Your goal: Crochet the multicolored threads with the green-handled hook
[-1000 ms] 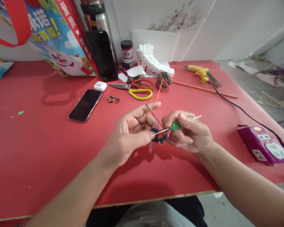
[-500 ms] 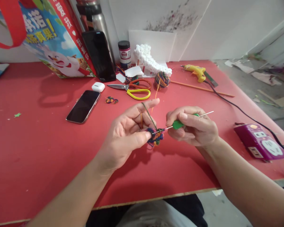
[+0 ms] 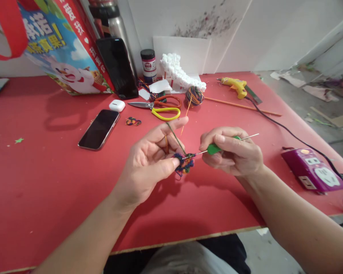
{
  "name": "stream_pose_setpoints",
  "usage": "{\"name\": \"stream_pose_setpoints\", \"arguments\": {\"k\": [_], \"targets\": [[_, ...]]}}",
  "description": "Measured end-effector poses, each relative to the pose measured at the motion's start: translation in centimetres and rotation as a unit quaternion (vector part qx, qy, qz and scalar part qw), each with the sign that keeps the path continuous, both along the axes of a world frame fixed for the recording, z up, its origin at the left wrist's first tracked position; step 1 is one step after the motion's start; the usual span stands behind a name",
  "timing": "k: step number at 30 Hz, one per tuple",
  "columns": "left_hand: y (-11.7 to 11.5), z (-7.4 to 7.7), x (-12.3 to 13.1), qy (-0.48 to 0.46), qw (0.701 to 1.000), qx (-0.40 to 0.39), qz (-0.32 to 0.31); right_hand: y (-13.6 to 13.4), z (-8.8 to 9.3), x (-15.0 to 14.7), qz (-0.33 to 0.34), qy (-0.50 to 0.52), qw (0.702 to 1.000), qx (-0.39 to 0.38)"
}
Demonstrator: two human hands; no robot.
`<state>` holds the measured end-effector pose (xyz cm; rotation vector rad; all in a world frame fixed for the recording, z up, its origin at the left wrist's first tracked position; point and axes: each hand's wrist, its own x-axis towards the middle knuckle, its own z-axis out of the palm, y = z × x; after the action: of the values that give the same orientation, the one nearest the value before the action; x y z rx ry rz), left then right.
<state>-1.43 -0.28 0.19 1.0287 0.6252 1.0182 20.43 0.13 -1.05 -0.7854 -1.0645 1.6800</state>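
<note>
Between thumb and fingers, my left hand pinches a small multicoloured crochet piece. Yarn runs over its raised index finger and, in orange, around the lower fingers. My right hand is closed around the green handle of a crochet hook. The hook's thin metal shaft points left, and its tip is in the loops of the crochet piece; a second thin metal end sticks out to the right. From the yarn ball behind, an orange strand leads down to my left hand.
Scissors, a small crocheted piece, a phone and a white earbud case lie beyond my left hand. At right are a glue gun, an orange stick and a purple power box with its cable. A gift bag stands back left.
The hook's tip has drawn back slightly to the right within the crochet piece. My left hand has shifted a little left, partly with the whole view. Both hands keep their hold.
</note>
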Motion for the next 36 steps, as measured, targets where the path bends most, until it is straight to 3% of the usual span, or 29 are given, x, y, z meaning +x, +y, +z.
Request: {"name": "stream_pose_setpoints", "arguments": {"k": [19,23,27,31,36], "targets": [[0.0,0.0,0.0,-0.006,1.000,0.018,0.007,-0.1,0.2,-0.1,-0.019,0.014,0.999,0.023],[-0.1,-0.1,0.1,0.017,0.998,0.048,0.028,-0.2,0.1,0.1,-0.022,0.005,0.998,0.056],[-0.2,0.0,0.4,0.073,0.990,0.086,0.082,-0.6,0.0,0.3,-0.068,-0.041,0.992,0.093],[0.0,-0.5,0.6,0.099,0.981,0.100,0.132,-1.2,-0.1,0.1,-0.130,-0.127,0.969,0.166],[0.5,-1.1,0.7,0.071,0.988,0.032,0.135,-1.7,-0.3,-0.7,-0.168,-0.225,0.905,0.320]]}}
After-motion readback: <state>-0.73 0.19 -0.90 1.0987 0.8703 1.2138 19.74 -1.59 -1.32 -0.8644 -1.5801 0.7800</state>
